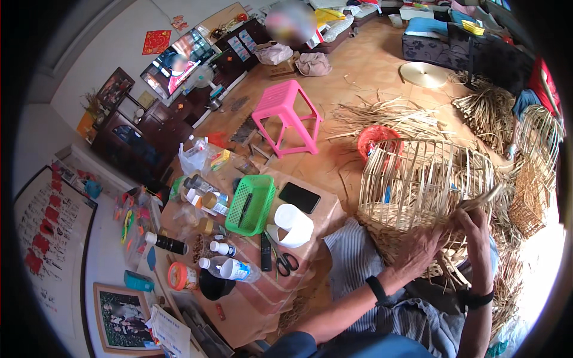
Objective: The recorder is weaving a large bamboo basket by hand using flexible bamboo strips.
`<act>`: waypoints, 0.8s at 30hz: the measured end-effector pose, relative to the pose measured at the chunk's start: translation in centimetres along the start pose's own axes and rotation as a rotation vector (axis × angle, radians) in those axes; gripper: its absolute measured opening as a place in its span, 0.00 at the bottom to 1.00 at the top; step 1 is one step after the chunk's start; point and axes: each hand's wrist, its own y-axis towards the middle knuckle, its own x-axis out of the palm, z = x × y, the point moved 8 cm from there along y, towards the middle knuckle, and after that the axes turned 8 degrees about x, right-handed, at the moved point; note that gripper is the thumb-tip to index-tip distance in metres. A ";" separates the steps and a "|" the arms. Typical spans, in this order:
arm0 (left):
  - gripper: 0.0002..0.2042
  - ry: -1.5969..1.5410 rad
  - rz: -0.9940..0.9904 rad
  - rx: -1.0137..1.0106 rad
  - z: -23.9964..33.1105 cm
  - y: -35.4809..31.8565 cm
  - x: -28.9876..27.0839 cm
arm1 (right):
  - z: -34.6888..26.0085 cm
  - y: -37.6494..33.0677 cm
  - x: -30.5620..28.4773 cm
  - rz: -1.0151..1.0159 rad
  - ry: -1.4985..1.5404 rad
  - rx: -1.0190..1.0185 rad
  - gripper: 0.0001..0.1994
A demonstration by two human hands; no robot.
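A half-woven bamboo basket frame [418, 179] rests on my lap, its open ribs pointing away from me. My left hand [421, 247] presses against the woven lower part of the basket, fingers spread over the strips. My right hand [474, 224] grips a bamboo strip [486, 196] at the basket's right side. Both wrists wear dark bands. Loose strips hang below the basket over my knees.
A low table [322, 215] at my left carries a green plastic basket [250, 206], a black phone [299, 197], a white tape roll [292, 225], scissors [285, 261] and several bottles. A pink stool [286, 116], an orange basket [377, 138], strip piles [388, 113] and finished baskets [531, 191] lie around.
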 end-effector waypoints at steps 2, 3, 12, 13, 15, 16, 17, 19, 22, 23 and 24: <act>0.17 0.118 -0.080 -0.041 0.0 0.0 1.3 | -0.3 1.1 0.7 0.031 -0.203 0.012 0.10; 0.17 0.172 -0.172 -0.078 -0.1 -0.1 2.4 | -0.2 1.6 1.0 0.029 -0.349 0.024 0.09; 0.11 0.120 -0.023 -0.057 -0.7 -0.9 5.3 | 0.4 1.3 3.0 0.282 -1.304 -0.373 0.07; 0.11 0.064 -0.054 -0.067 -1.0 -0.9 5.5 | 0.4 1.0 3.6 0.290 -1.239 -0.449 0.04; 0.11 -0.028 -0.120 -0.132 -1.6 -0.7 5.8 | 0.7 1.3 3.8 0.297 -1.231 -0.412 0.00; 0.11 -0.074 -0.155 -0.166 -1.7 -0.6 5.9 | 0.9 1.4 3.8 0.288 -1.234 -0.369 0.02; 0.11 -0.087 -0.132 -0.192 -1.7 -0.7 5.4 | 0.8 1.5 3.6 0.247 -1.179 -0.330 0.06; 0.10 -0.107 -0.069 -0.225 -1.6 -0.6 4.6 | -0.1 0.9 2.7 0.254 -1.058 -0.317 0.06; 0.10 -0.060 0.044 -0.168 -1.0 -0.3 3.5 | -0.8 -0.4 1.3 0.237 -0.832 -0.278 0.15; 0.09 -0.092 0.066 -0.180 -1.1 -0.3 3.4 | -0.3 -1.0 0.6 0.215 -0.706 -0.209 0.17; 0.09 -0.125 0.090 -0.192 -1.3 -0.2 3.4 | -0.1 -1.5 0.1 0.182 -0.558 -0.208 0.20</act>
